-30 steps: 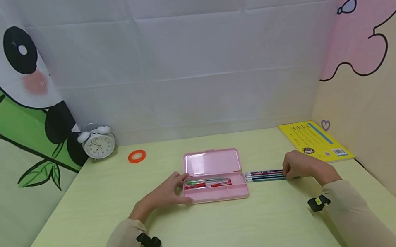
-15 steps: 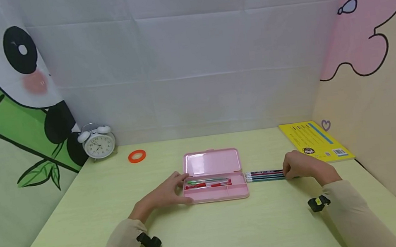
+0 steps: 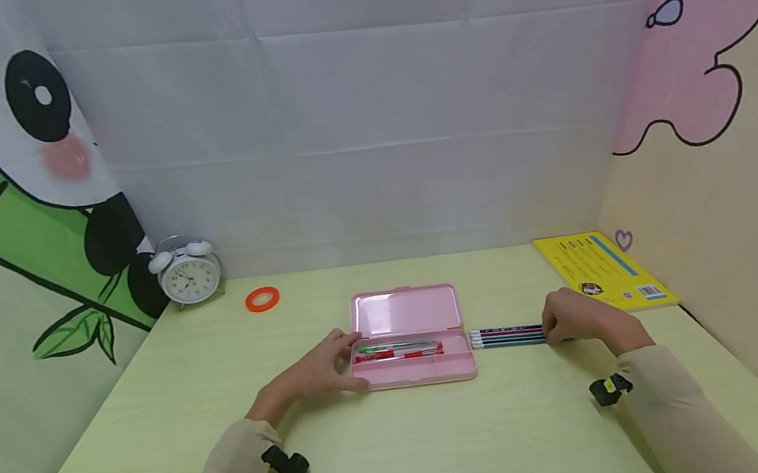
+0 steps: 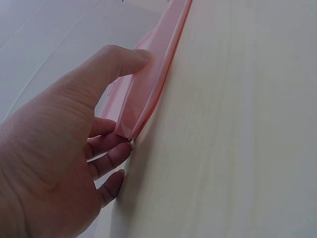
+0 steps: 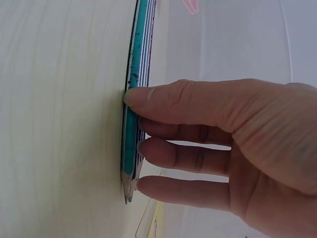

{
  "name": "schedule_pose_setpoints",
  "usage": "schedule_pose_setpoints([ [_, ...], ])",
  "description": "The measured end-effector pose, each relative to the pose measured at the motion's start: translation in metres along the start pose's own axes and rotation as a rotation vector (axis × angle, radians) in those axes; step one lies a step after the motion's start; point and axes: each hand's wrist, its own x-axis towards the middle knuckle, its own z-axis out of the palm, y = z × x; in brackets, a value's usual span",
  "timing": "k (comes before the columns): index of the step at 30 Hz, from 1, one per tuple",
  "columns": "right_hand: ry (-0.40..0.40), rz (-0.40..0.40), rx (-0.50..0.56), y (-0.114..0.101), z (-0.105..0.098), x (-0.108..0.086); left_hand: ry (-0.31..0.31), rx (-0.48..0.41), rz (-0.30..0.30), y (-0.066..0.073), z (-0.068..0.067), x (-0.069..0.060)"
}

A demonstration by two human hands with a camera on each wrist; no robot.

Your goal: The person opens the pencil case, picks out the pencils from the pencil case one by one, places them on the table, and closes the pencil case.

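Observation:
A pink pencil case (image 3: 454, 366) lies with its lid raised back at the middle of the table. Inside it are red pens (image 3: 416, 354) and a green one (image 3: 372, 348). My left hand (image 3: 324, 367) grips the case's left end; in the left wrist view the thumb presses the front wall, with fingers curled around the corner. Just right of the case, several pencils (image 3: 507, 336) lie side by side, their blunt ends near its right edge. My right hand (image 3: 572, 315) pinches them near their sharpened tips, seen in the right wrist view under the thumb (image 5: 141, 96).
A yellow book (image 3: 599, 271) lies behind my right hand, close to the right wall. A white alarm clock (image 3: 191, 281) stands at the back left, and an orange ring (image 3: 262, 299), perhaps a roll of tape, lies near it. A pale wall sheet closes off the table's back.

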Motion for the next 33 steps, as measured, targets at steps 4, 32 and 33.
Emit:
schedule_pose_setpoints([
  [4, 0.001, 0.004, -0.004, 0.000, 0.001, 0.001, 0.000, 0.004, -0.004, 0.000, 0.000, 0.000],
  [32, 0.241, -0.114, 0.194, -0.039, 0.014, 0.024, -0.004, -0.004, 0.003, 0.000, -0.001, 0.000],
  [33, 0.250, -0.110, 0.222, -0.044, 0.016, 0.027, -0.004, -0.002, 0.006, 0.000, -0.001, 0.000],
])
